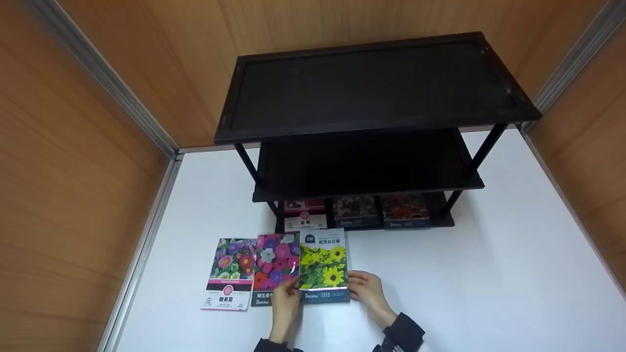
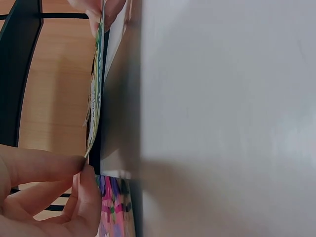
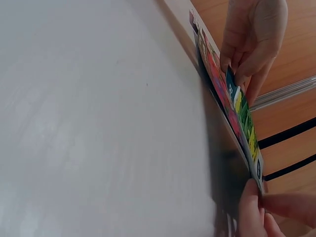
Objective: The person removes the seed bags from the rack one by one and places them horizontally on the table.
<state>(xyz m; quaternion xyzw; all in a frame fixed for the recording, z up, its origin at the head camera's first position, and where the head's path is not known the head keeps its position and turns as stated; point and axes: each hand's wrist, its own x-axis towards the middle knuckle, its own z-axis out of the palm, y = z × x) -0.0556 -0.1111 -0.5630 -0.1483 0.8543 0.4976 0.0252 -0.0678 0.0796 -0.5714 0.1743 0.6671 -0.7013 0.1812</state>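
"Two hands on one packet, then?"

"Yes. With my left hand [image 1: 284,299] I pinch the lower left of the sunflower packet [image 1: 323,266], thumb against finger. With my right hand [image 1: 368,292] I pinch its right edge, low down. Both grips are narrow, with only the packet's thin edge between the fingertips."

"Where is the packet itself?"

"Between my hands, above the white tabletop [image 1: 489,274], picture side facing up and its dark blue band nearest me. I can't tell whether any of its underside touches the table."

"What lies beside it?"

"On its left, right up against it in the head view, the petunia packet [image 1: 274,249], pink, red, purple and white. I can't tell whether their edges overlap. Just left of that lies the daisy packet [image 1: 230,266], slightly askew, with a white label across its lower part."

"And beyond?"

"A black three-tier rack [image 1: 381,88], just past the top of my packet. Its bottom tier [image 1: 443,219] bears three more in a row: a white-labelled packet [image 1: 305,217] at left, a pale-flowered packet [image 1: 355,210] in the middle, a red-flowered packet [image 1: 405,210] at right. The tiers above hide their upper parts. Behind the rack stands a wood-grain panel [image 1: 391,17]."
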